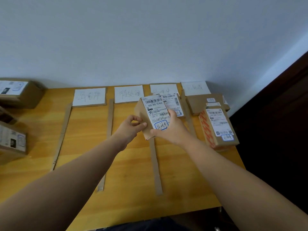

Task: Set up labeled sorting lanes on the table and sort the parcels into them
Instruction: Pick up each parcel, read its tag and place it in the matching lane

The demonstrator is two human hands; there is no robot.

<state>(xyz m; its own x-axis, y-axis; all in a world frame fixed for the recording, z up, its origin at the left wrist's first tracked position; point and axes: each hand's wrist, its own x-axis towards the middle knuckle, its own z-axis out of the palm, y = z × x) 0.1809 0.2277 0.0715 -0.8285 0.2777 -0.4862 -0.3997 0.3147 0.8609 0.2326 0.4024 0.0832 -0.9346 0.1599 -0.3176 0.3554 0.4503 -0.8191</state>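
Observation:
A small brown parcel with a white shipping label and a blue-framed handwritten tag is held above the wooden table. My right hand grips its near right side; my left hand touches its left edge with thumb and fingers. Several white lane labels lie along the wall: the far-left label, the second label, the third label, the fourth label. Cardboard strips divide the lanes. Another parcel lies in the third lane behind the held one.
In the rightmost lane lie a flat brown parcel and an orange-patterned parcel. Unsorted boxes stand at the left: one at the back, one nearer. The table's right edge drops to a dark floor.

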